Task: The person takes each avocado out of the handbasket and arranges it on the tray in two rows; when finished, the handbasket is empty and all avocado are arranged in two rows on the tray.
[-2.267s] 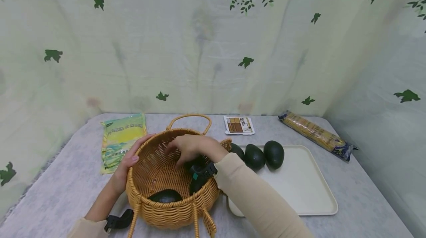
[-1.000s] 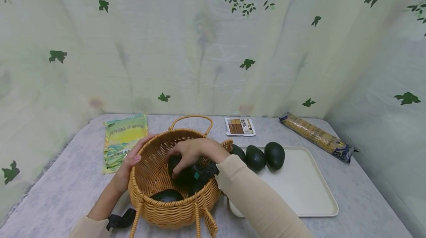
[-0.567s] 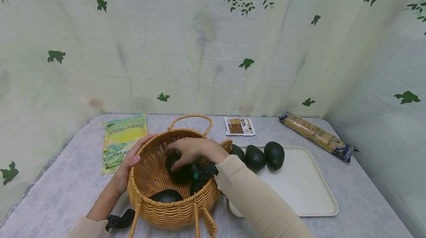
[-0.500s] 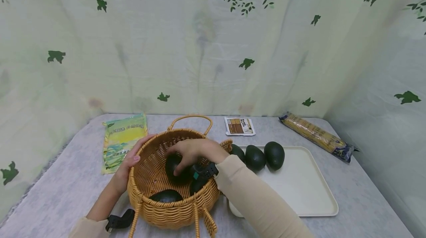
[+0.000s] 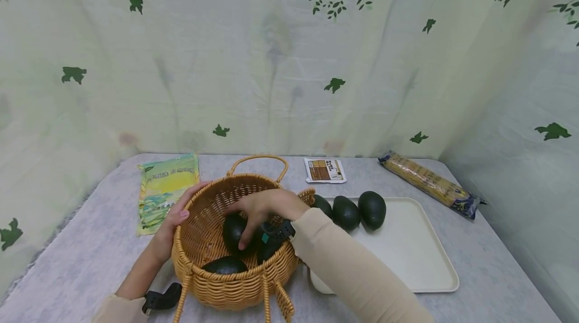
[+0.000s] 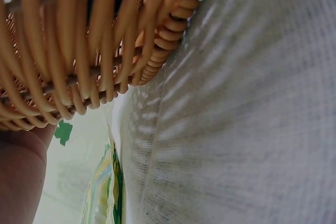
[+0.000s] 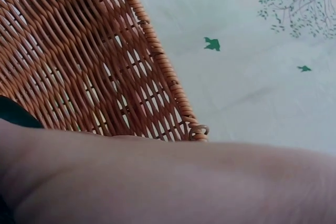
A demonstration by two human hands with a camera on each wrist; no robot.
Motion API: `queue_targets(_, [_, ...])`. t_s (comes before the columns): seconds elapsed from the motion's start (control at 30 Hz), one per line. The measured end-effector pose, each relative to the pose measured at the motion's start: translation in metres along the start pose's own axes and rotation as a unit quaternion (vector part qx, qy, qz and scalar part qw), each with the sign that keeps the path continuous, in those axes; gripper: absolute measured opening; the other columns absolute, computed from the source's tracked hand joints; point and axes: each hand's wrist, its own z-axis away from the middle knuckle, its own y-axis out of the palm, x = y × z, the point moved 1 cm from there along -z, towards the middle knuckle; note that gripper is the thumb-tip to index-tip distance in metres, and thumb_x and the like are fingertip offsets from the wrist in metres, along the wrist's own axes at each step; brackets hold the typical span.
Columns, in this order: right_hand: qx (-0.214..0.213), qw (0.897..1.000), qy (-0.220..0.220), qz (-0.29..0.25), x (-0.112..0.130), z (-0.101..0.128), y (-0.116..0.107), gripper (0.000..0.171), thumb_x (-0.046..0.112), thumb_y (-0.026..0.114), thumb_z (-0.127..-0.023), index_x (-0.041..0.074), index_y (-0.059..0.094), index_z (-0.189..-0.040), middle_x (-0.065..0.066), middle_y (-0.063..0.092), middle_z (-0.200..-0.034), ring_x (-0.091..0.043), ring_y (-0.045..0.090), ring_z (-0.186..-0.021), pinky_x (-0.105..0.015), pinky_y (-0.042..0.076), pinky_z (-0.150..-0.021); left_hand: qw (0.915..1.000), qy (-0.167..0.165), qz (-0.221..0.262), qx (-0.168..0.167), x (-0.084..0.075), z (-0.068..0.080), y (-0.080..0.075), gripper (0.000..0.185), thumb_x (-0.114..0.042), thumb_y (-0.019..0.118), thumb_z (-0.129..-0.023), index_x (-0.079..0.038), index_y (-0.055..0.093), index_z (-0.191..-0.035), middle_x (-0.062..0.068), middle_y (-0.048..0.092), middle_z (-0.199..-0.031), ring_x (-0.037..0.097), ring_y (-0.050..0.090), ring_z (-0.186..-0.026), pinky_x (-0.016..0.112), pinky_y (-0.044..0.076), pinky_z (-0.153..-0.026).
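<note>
Gripping avocado [image 5: 235, 230] in basket [image 5: 212, 262], right hand [image 5: 262, 206] curled

right hand [image 5: 264, 206] now gripping an avocado [image 5: 235, 230] in the basket [image 5: 212, 283], lifted clear of the wicker floor
</note>
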Motion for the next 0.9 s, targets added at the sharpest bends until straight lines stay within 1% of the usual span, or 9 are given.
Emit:
queue_targets(0.2, [0.0,1.0,0.008,0.008,0.0012,-0.0001,-0.0002,0.092,0.043,0.082,-0.086,0.024,0.034,-0.162,0.002,0.038,-0.164,-0.016,0.045,-0.144,-0.034,0.041,-0.113,1.0,0.006,0.0,0.001,-0.0004,-0.0003,-0.0007,0.063,-0.022,0.022,-0.102,0.0,0.023,-0.161,0.0,0.041,-0.155,0.016,0.045,-0.139,0.026,0.042,-0.106])
queue_targets(0.33, [-0.011,1.0,0.001,0.026,0.0015,-0.0019,-0.0002,0.093,0.042,0.084,-0.084,0.021,0.036,-0.161,0.0,0.044,-0.159,-0.015,0.049,-0.14,-0.031,0.043,-0.11,0.9999,0.009,0.001,0.005,0.0001,0.0,-0.001,0.063,-0.022,0.021,-0.102,-0.001,0.024,-0.161,0.0,0.041,-0.155,0.015,0.045,-0.139,0.025,0.041,-0.106])
queue_targets(0.53, [-0.022,0.999,-0.015,0.032,0.0014,-0.0023,-0.0011,0.092,0.04,0.086,-0.083,0.018,0.039,-0.16,-0.001,0.05,-0.154,-0.014,0.054,-0.132,-0.029,0.046,-0.104,1.0,0.005,-0.001,0.004,0.0008,0.0003,-0.0009,0.063,-0.022,0.021,-0.102,-0.001,0.023,-0.161,-0.001,0.04,-0.155,0.014,0.044,-0.139,0.024,0.041,-0.107])
queue_targets(0.7, [-0.038,0.998,-0.04,0.033,0.0009,-0.0016,-0.0033,0.09,0.04,0.086,-0.083,0.018,0.042,-0.158,0.001,0.054,-0.149,-0.012,0.054,-0.131,-0.027,0.046,-0.103,0.9999,0.009,-0.002,0.006,-0.0001,0.0003,0.0,0.063,-0.022,0.02,-0.102,-0.002,0.023,-0.162,0.002,0.04,-0.156,0.015,0.044,-0.14,0.024,0.041,-0.107])
queue_targets(0.9, [-0.073,0.994,-0.077,0.031,0.0024,0.0027,-0.008,0.087,0.04,0.085,-0.083,0.018,0.045,-0.157,0.002,0.056,-0.149,-0.008,0.054,-0.128,-0.022,0.045,-0.1,0.9997,0.015,0.011,0.013,-0.0038,-0.0002,0.0013,0.063,-0.02,0.02,-0.101,-0.003,0.023,-0.162,0.004,0.039,-0.156,0.018,0.044,-0.14,0.026,0.043,-0.106])
